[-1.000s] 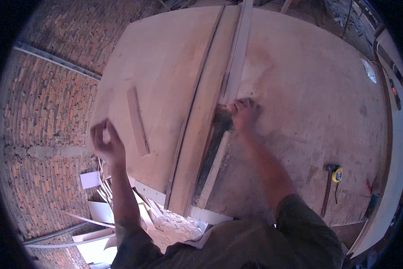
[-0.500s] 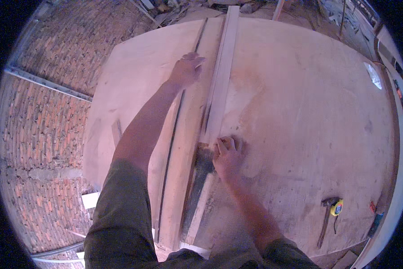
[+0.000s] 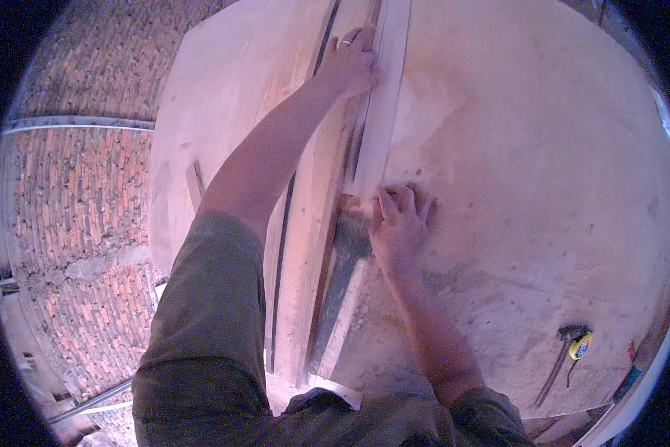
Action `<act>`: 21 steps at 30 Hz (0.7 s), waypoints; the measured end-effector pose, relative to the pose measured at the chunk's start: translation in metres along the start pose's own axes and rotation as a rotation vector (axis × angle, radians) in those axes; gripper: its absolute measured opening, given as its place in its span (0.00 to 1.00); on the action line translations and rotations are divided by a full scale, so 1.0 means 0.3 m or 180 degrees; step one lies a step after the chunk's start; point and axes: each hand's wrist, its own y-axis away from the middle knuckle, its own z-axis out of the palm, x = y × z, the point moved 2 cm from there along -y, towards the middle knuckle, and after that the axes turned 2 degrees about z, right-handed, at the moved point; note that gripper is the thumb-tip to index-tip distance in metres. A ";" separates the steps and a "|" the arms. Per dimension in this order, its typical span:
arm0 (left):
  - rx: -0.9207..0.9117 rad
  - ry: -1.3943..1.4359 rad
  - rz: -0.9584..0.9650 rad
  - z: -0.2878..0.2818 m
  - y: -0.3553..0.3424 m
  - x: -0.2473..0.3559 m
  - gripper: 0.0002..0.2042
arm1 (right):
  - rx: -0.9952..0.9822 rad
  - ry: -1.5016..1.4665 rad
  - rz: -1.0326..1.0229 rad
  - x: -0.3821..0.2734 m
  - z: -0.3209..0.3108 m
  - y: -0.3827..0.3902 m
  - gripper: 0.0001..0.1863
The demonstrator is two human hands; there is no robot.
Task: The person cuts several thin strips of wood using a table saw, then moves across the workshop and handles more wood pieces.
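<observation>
My left hand [image 3: 354, 63] reaches up the middle of a large plywood sheet [image 3: 514, 149], its ringed fingers curled over the long wooden strips [image 3: 301, 298]. Lower right, my right hand [image 3: 402, 223] grips the near end of a flat pale strip [image 3: 380, 141] with bent fingers; its fingertips are partly hidden. Below that end, beside the strips, lies a dark, dusty patch [image 3: 346, 246] with a narrow batten [image 3: 346, 313] along it.
A hammer [image 3: 555, 372] and yellow tape measure [image 3: 581, 346] lie at the sheet's lower right. A short offcut [image 3: 196, 182] lies on the left. A brick surface [image 3: 78, 194] with a metal bar [image 3: 74, 123] is beyond the left edge; tools [image 3: 631, 376] sit at the right edge.
My left hand has swung from the left side of the sheet forward onto the middle strips, then farther along them. My right hand stays at the strip's end. The view has shifted.
</observation>
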 end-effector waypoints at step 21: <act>-0.0930 -0.0503 -0.0388 -0.045 -0.049 0.038 0.26 | 0.0299 0.0767 0.0321 0.216 -0.027 -0.333 0.11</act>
